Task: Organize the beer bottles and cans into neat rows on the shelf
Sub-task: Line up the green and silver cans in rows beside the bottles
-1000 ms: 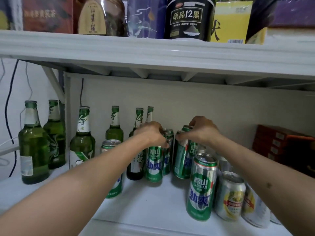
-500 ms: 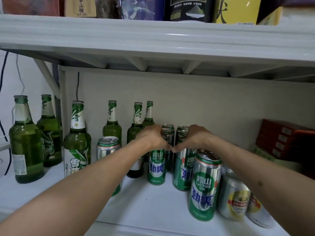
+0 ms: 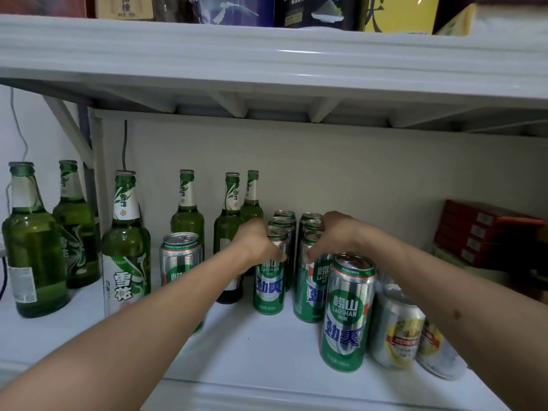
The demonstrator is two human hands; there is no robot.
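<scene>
A: Two files of green cans run from mid-shelf toward the back wall, and nearest the front edge of the shelf [image 3: 267, 366] a tall green can [image 3: 345, 315] stands alone, two silver cans [image 3: 396, 327] leaning beside it at the right.

B: Strays waiting their turn, I'd say. And the hands?

A: Left hand [image 3: 256, 243] curled over the left file's front can [image 3: 268, 287], right hand [image 3: 333, 232] clasping the right file's front can [image 3: 308, 287], likely squaring each into line.

B: Further back?

A: Green bottles [image 3: 126, 247] stand loosely toward the left end, one silver-green can [image 3: 181, 259] among them. Red boxes [image 3: 486, 232] are stacked at the right rear corner.
</scene>
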